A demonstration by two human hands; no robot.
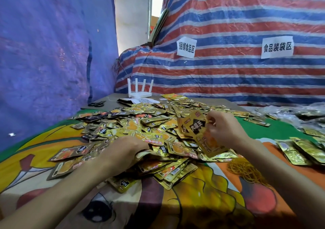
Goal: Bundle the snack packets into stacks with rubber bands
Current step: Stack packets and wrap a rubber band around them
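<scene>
Right hand (224, 129) grasps packets (198, 127); the pile (140, 123) buries the left hand (123, 152), grip unclear.

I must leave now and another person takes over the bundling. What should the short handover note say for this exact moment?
The right hand grips the held packets, a few of them, lifted above the pile.
The left hand reaches into the loose pile; its fingers are hidden among packets, so its grip is unclear.
The rubber bands lie in a heap on the cloth, right of the pile.
Done: no band shows round the held packets. The gold packets at far right may be banded; I cannot tell.
Left: finish this stack, band it, then work through the pile.
</scene>
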